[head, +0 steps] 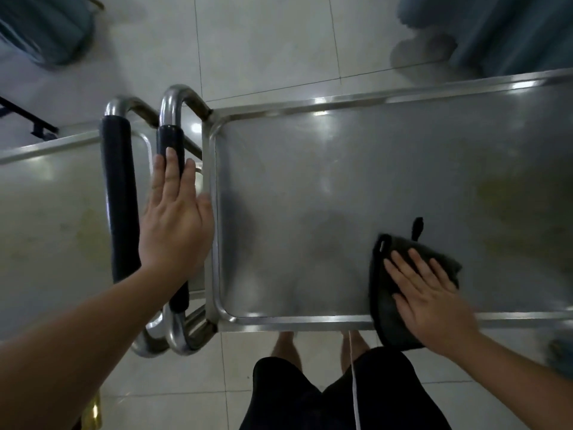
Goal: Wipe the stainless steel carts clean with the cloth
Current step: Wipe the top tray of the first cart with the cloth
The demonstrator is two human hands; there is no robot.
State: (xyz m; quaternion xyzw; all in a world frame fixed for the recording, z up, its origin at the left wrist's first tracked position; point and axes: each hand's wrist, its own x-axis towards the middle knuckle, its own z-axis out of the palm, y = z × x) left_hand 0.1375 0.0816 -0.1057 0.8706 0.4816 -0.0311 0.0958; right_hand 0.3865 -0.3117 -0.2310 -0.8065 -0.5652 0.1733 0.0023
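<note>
My right hand (429, 293), fingers flat and spread, presses the cloth (390, 293) at the cart's (310, 181) near rim. Unwiped steel runs lengthwise both ways. My left hand (176, 221), fingers straight, rests on its handle (173, 156).

Your right hand (429, 291) covers the middle of the dark cloth (386, 308), so you cannot see how it is folded underneath. Beyond that hand, the cart top (341, 187) runs off the picture's right edge. Your left hand (175, 221) hides the stretch of padded handle (170, 144) beneath its palm. Left of it, the second cart (46, 218) is cut off by the edge. The blue shapes (502, 35) far above both hands are blurred beyond telling.
</note>
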